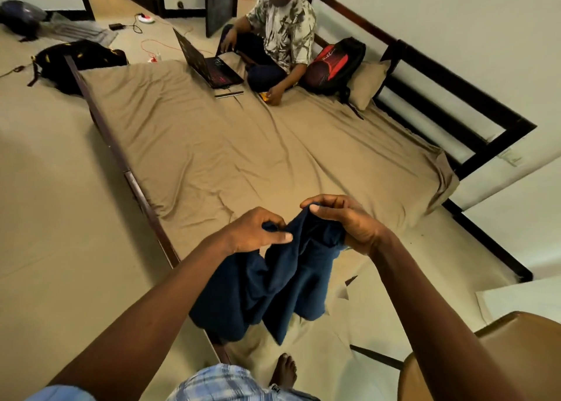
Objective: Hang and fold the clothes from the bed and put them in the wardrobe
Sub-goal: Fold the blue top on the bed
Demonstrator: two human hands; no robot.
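A dark navy blue garment [273,285] hangs in front of me over the near end of the bed [212,157], which is covered by a tan sheet. My left hand [255,233] pinches its upper edge on the left. My right hand [343,221] grips the bunched top edge on the right. The cloth sags between the two hands and drops down toward my feet. No wardrobe is in view.
Another person [282,33] sits at the far end of the bed with an open laptop [206,63], a phone [229,94], a red-and-black backpack [331,66] and a pillow [367,81]. A black bag [76,60] lies on the floor at left. A brown chair [498,361] stands at lower right.
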